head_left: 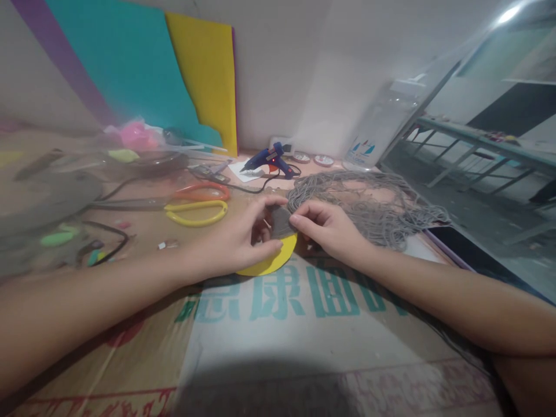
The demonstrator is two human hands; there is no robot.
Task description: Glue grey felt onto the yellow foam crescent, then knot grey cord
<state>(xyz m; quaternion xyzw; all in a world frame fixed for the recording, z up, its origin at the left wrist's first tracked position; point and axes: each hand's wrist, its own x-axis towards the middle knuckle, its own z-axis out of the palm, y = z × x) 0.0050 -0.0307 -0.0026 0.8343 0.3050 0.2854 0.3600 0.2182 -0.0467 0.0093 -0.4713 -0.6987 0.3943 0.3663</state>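
A round yellow piece (273, 262) with a grey coiled disc (281, 222) on it is held over the cardboard. My left hand (259, 234) grips its left side, thumb in front and fingers curled behind. At the disc's right edge, my right hand (324, 227) pinches with thumb and forefinger; what lies between those fingertips is too small to make out. Just behind my right hand is a loose heap of grey cord (391, 211).
Scissors with orange and yellow handles (197, 222) lie left of my hands. Behind stand a blue glue gun (273, 159) and a clear bottle (373, 130). A dark phone-like slab (464, 249) is at right. Coloured sheets (130, 63) lean on the wall.
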